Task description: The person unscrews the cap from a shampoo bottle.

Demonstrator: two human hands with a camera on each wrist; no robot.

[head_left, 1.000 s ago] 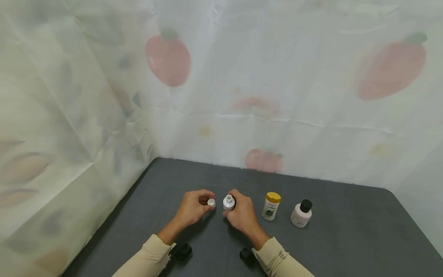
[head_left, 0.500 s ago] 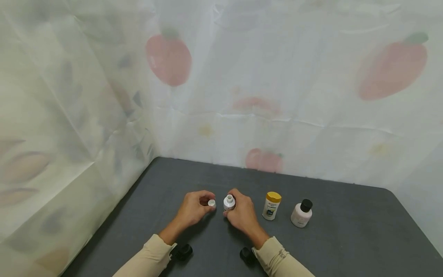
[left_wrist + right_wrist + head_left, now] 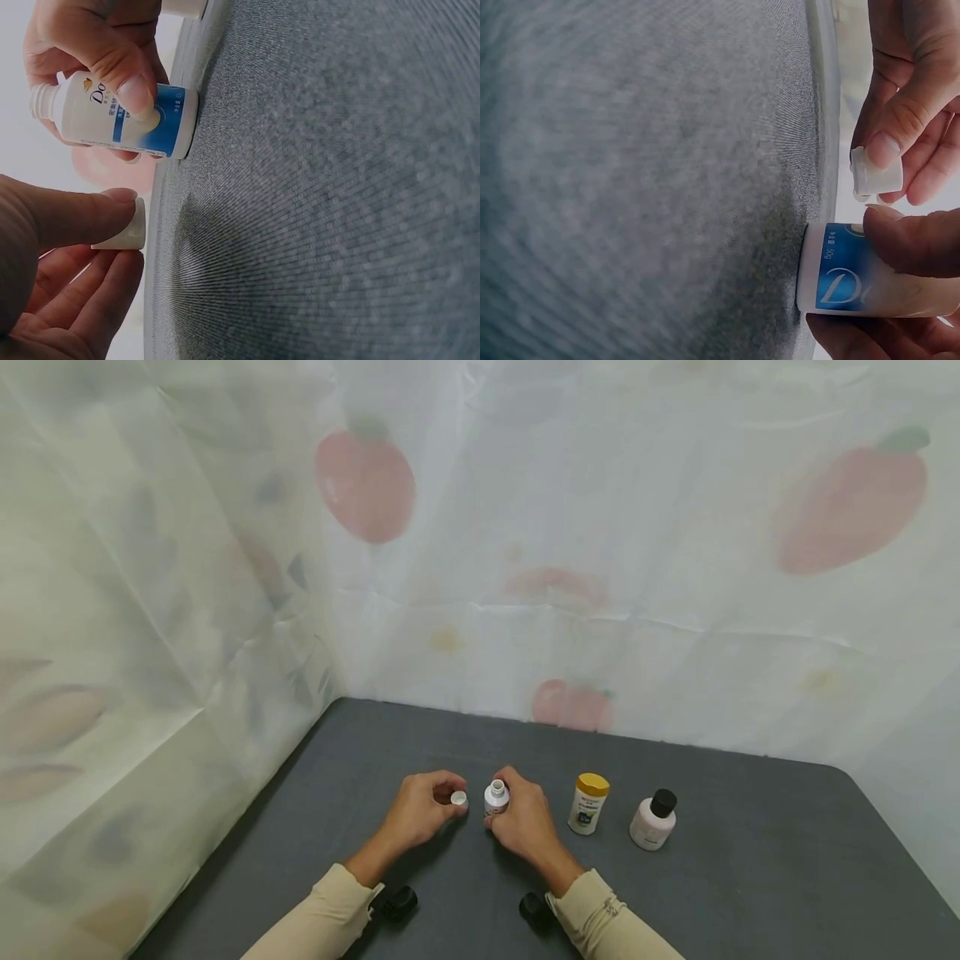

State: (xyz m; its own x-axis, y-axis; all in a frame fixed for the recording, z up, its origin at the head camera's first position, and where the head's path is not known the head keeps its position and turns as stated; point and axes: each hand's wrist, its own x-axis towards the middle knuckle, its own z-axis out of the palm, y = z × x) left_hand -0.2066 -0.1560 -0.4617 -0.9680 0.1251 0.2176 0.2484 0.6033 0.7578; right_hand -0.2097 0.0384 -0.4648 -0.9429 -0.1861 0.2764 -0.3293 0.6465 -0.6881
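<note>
My left hand (image 3: 422,806) pinches a small white bottle cap (image 3: 129,229) between thumb and fingers, just above the dark table. To its right, my right hand (image 3: 525,817) grips a small white bottle (image 3: 496,798) with a blue-and-white label. The bottle stands upright on the table, its threaded neck (image 3: 43,101) uncapped. In the right wrist view the cap (image 3: 877,174) is close beside the bottle (image 3: 847,270), apart from it.
Right of my hands stand a white bottle with a yellow cap (image 3: 588,805) and a pale pink bottle with a black cap (image 3: 653,821). The grey table (image 3: 750,860) meets a pale fruit-print curtain (image 3: 660,568) at the back and left.
</note>
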